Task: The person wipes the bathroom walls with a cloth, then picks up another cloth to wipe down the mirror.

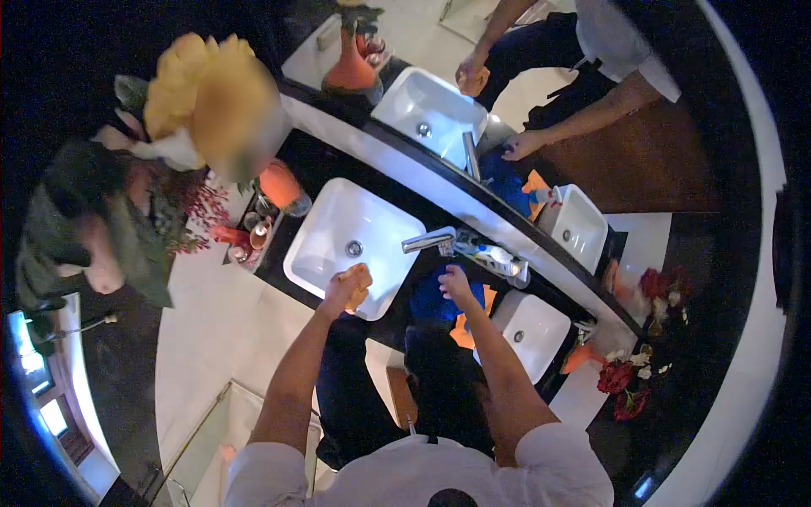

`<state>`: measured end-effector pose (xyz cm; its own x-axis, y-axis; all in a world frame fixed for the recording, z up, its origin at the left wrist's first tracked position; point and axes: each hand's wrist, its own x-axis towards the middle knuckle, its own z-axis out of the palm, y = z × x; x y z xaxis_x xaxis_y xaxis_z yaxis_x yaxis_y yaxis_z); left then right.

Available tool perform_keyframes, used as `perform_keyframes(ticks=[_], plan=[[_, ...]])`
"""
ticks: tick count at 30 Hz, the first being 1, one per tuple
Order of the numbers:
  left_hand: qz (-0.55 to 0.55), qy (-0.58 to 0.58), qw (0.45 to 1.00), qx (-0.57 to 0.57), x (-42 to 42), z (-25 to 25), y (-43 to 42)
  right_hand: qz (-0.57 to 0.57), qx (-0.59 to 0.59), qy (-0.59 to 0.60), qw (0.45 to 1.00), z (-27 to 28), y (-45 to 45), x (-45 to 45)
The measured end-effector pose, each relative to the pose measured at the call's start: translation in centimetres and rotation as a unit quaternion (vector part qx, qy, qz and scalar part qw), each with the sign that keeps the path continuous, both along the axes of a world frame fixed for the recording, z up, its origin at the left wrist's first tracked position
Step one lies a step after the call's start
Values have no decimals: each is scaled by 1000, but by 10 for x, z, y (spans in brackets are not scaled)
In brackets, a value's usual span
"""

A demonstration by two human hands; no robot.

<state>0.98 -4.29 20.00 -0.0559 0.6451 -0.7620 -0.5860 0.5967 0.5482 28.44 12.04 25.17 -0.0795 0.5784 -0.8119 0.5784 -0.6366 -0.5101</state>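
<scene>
Over the near edge of a white square sink [312,228], my left hand [339,293] is closed around a crumpled orange cloth [361,286]. My right hand [456,285] hovers to the right, close to the chrome faucet [428,242], its fingers loosely bent and apart, with nothing visible in them. Below that hand lies a bunched blue cloth or bag [432,302] on the dark counter. Another orange cloth [462,335] lies beside the blue one, partly hidden by my right forearm.
To the right is a second white sink [541,325]. Bottles [498,256] stand on a tray behind the faucet. An orange vase [279,184] with large flowers and small containers [253,232] occupy the left end. A mirror [507,207] runs along the back; red flowers [621,380] stand far right.
</scene>
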Motion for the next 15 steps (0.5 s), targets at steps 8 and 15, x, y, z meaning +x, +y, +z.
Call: perform_keyframes(ticks=[8, 15], plan=[[-473, 346, 808, 61, 4, -120, 93, -28, 84, 33, 996, -107, 38, 7], [-504, 422, 750, -66, -4, -171, 144, 105, 388, 54, 914, -140, 1, 36]])
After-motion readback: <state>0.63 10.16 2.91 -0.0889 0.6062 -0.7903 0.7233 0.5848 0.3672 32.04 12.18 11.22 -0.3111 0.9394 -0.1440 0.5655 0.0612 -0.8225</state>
